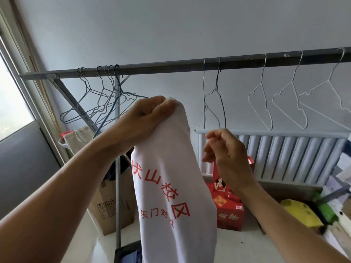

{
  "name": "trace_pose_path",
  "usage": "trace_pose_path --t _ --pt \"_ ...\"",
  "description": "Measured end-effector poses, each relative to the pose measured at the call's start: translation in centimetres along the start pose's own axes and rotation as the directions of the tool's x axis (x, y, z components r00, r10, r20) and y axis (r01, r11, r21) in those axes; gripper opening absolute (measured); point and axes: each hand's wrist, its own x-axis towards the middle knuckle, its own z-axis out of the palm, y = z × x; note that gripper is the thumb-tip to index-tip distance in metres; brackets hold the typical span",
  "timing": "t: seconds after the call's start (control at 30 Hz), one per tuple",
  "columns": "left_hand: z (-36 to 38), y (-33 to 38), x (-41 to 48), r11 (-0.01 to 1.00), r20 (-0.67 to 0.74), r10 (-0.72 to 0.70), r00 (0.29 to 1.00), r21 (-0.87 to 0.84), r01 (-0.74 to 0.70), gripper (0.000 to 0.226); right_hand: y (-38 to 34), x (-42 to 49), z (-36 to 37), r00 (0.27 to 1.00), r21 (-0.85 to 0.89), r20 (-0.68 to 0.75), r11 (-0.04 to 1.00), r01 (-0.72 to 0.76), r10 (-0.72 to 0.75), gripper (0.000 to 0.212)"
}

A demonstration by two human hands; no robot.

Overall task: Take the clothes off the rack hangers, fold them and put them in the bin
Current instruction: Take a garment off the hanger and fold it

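Wire hangers [106, 109] are hanging on a grey rack bar [171, 66] before a pale wall [171, 25] and white radiator [294, 154]. The left hand [144, 118] is gripping the top of a white printed shirt [171, 190] dangling beneath it; the right hand [226, 150] is hovering just beside, loosely curled, holding nothing.

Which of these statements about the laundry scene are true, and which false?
1. The left hand grips the top of a white T-shirt printed in red. True.
2. Every wire hanger on the rack rail carries clothes. False: all the hangers in view are bare.
3. A white radiator sits on the wall below the rail. True.
4. The gift box on the floor is blue. False: it is red.
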Motion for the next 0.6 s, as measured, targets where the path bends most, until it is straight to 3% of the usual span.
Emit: trace_pose_path --t 0.1,0.17,0.33,0.5,0.6 --pt "0.4 0.1 0.0 1.000 -0.039 0.004 0.999 0.030 -0.003 0.059 -1.4 -2.5 0.6 0.941 0.219 0.327 0.961 -0.167 0.089 0.047" --pt "0.7 -0.1 0.2 0.998 -0.049 0.008 0.999 0.055 -0.005 0.054 -1.7 -3.6 1.1 0.871 0.169 0.480 0.963 -0.210 0.106 0.057" --pt "0.7 -0.2 0.6 0.990 -0.068 0.008 0.998 0.142 0.002 0.036 -1.7 -4.0 1.6 0.880 0.116 0.433 0.956 -0.268 0.194 0.009" --pt "-0.3 -1.0 1.5 0.867 -0.101 0.065 0.993 0.497 -0.006 0.019 -2.0 -3.9 0.6 0.815 0.187 0.513 0.892 -0.412 0.270 0.021" --pt "-0.6 -2.9 1.3 0.930 -0.210 -0.017 0.978 0.356 0.093 0.014 -2.3 -3.4 0.1 0.784 0.248 0.527 0.823 -0.511 0.328 0.015"
